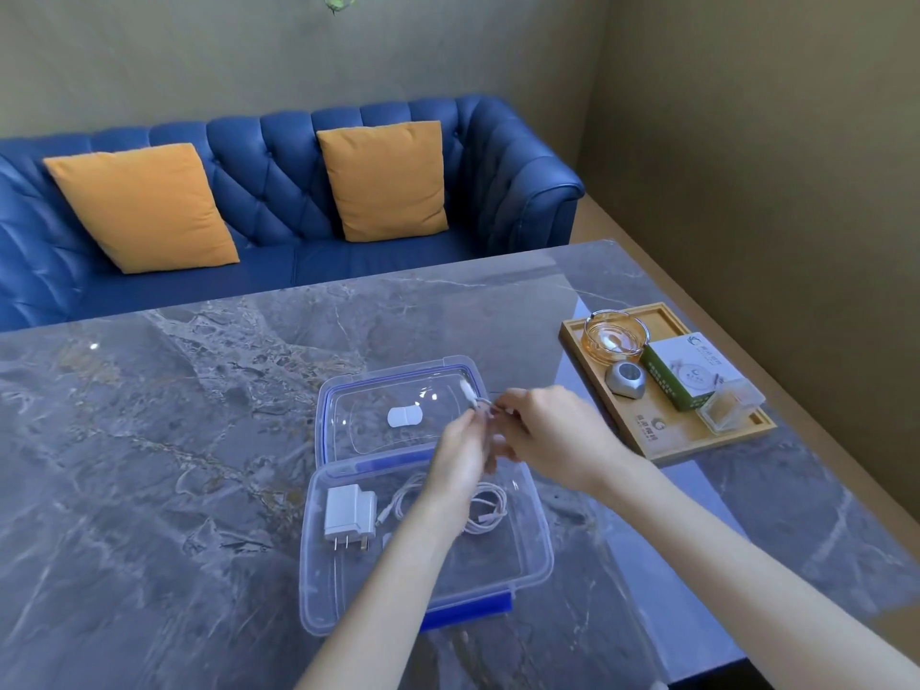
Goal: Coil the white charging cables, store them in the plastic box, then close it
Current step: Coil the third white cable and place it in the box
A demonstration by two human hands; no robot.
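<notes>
Both hands, left [460, 448] and right [550, 435], pinched a cable [473, 398] above the open box [540, 535]. Another cable [485, 512] lay inside. Risk: springy coil could unwind once released.

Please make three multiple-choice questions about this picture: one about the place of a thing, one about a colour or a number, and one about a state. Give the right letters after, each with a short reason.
1. Where does the white charger plug lie?
A. on the wooden tray
B. in the plastic box, left part
C. on the sofa

2. How many orange cushions are on the blue sofa?
A. one
B. two
C. three

3. What state is the lid in?
A. open, folded back flat
B. closed and latched
C. lifted away onto the tray

Answers:
1 B, the plug lies inside the clear box beside a coiled cable.
2 B, one cushion at left, another cushion at middle.
3 A, the lid lies open behind the box while the left hand and right hand hold a white cable over it.
</notes>
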